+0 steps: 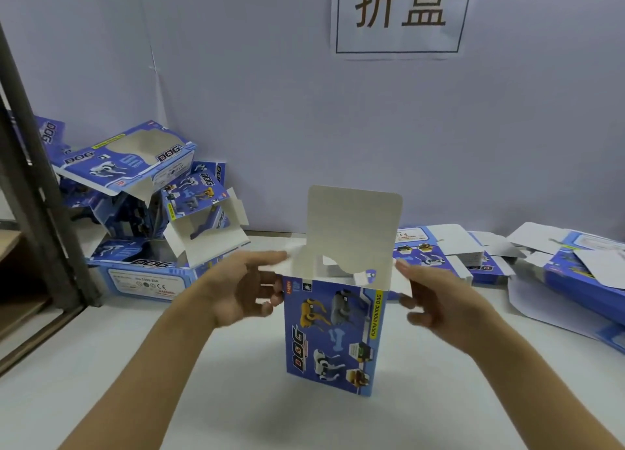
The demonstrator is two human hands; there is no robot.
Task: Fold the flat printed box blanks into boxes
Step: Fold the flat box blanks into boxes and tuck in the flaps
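A blue printed "DOG" box (333,334) stands upright on the white table (236,382) in the middle of the view. Its top is open, with the white lid flap (353,219) standing straight up at the back. My left hand (247,287) is at the box's upper left edge, fingers by a side flap. My right hand (436,301) is at the upper right edge, fingers loosely curved beside the box. Whether either hand actually grips the card is not clear.
A heap of folded blue boxes (145,206) lies at the back left by a dark post (30,196). Flat blanks (473,253) lie spread at the back right. A paper sign (400,13) hangs on the grey wall.
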